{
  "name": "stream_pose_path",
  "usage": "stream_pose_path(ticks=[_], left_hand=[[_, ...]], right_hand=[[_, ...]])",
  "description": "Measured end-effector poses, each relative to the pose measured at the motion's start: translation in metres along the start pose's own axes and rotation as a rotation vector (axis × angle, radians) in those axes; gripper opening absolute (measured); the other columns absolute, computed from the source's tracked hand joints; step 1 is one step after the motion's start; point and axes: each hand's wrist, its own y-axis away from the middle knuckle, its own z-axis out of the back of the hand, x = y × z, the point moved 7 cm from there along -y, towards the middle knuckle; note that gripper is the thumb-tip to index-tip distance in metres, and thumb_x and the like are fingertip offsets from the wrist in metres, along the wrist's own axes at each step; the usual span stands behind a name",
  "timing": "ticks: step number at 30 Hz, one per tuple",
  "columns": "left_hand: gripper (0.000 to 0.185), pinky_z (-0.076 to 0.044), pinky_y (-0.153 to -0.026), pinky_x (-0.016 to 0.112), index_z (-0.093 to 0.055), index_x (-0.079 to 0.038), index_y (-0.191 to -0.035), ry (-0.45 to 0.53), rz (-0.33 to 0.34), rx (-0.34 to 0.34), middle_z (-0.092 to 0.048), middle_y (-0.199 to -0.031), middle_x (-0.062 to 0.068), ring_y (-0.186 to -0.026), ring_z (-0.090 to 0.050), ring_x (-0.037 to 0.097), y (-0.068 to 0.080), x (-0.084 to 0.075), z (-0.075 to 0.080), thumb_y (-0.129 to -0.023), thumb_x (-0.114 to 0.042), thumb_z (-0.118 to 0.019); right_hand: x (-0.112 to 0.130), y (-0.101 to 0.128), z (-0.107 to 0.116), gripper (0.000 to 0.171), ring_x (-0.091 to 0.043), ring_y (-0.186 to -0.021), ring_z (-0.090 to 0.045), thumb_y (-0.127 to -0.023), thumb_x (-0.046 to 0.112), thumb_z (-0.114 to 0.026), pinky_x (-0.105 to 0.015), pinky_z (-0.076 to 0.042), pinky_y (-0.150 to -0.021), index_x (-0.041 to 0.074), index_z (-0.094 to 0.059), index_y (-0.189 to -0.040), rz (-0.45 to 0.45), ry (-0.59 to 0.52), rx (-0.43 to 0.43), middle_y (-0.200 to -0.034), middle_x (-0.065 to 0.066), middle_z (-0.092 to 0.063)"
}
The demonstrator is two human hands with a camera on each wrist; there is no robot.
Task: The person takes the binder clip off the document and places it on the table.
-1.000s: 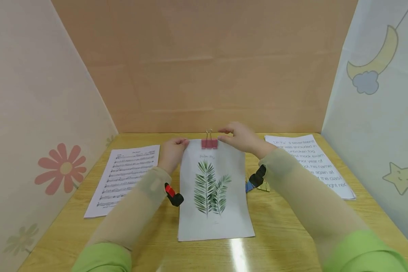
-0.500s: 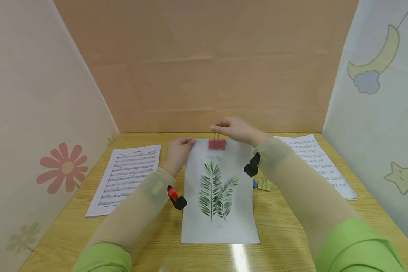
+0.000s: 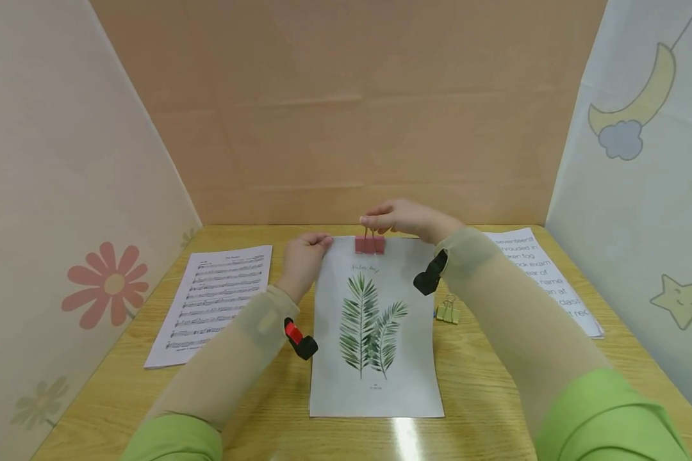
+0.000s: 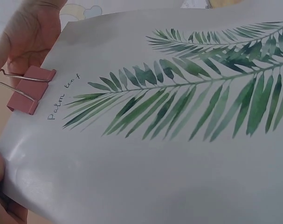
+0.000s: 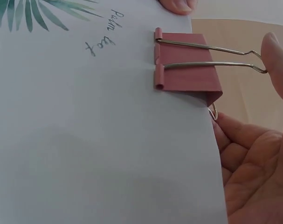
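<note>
A stack of paper printed with green palm leaves hangs upright in front of me, its lower edge close over the table. On its top edge sits a pink binder clip with wire handles. My left hand pinches the top left corner of the paper. My right hand holds the clip by its handles. In the right wrist view, the thumb meets the front handle and a fingertip is at the back one. The clip grips the paper's edge in the left wrist view.
Sheet music lies at the left of the wooden table. Pages of large text lie at the right, partly behind my forearm. A yellow binder clip rests beside the paper, with a bit of blue showing next to it. Walls enclose the sides and back.
My right hand has gone from beside the clip to gripping its handles. The paper, clip and left hand have shifted a little right, hiding most of the blue item.
</note>
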Motion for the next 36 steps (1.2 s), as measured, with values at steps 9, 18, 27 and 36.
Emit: stream_pose_path(ticks=[9, 18, 27, 36], left_hand=[[0.015, -0.052, -0.074, 0.032, -0.075, -0.013, -0.097, -0.017, -0.009, -0.009, -0.068, -0.103, 0.002, -0.088, -0.061, 0.019, 0.0017, -0.0041, 0.0008, -0.094, -0.023, -0.064], [0.014, -0.052, -0.072, 0.032, -0.075, -0.014, -0.095, -0.037, -0.021, -0.009, -0.069, -0.100, 0.001, -0.086, -0.061, 0.018, 0.0011, -0.0035, 0.0000, -0.094, -0.023, -0.064], [0.014, -0.052, -0.072, 0.032, -0.075, -0.014, -0.096, -0.022, -0.008, -0.013, -0.069, -0.100, 0.002, -0.085, -0.061, 0.019, 0.0016, -0.0018, 0.0016, -0.094, -0.023, -0.064], [0.015, -0.052, -0.070, 0.031, -0.075, -0.014, -0.096, -0.028, -0.023, -0.012, -0.069, -0.099, 0.003, -0.083, -0.062, 0.019, 0.0016, -0.0014, 0.0006, -0.094, -0.023, -0.064]], right_hand=[[-0.0016, -0.0015, -0.0025, 0.058, -0.028, -0.115, -0.054, -0.091, 0.040, -0.064, -0.048, -0.035, -0.105, 0.003, -0.052, -0.135, -0.004, -0.081, 0.033, -0.122, -0.013, -0.061], [-0.0066, -0.0008, -0.0040, 0.042, -0.027, -0.103, -0.055, -0.091, 0.036, -0.065, -0.041, -0.042, -0.097, 0.001, -0.065, -0.114, 0.034, -0.147, -0.003, -0.113, -0.014, -0.062], [-0.0041, 0.0007, -0.0067, 0.040, -0.026, -0.100, -0.057, -0.091, 0.033, -0.065, -0.041, -0.044, -0.095, 0.003, -0.065, -0.118, 0.122, -0.135, -0.043, -0.107, -0.009, -0.066], [-0.0051, -0.0003, -0.0062, 0.041, -0.027, -0.097, -0.057, -0.092, 0.031, -0.065, -0.046, -0.042, -0.097, 0.000, -0.064, -0.119, 0.137, -0.123, -0.077, -0.100, -0.011, -0.067]])
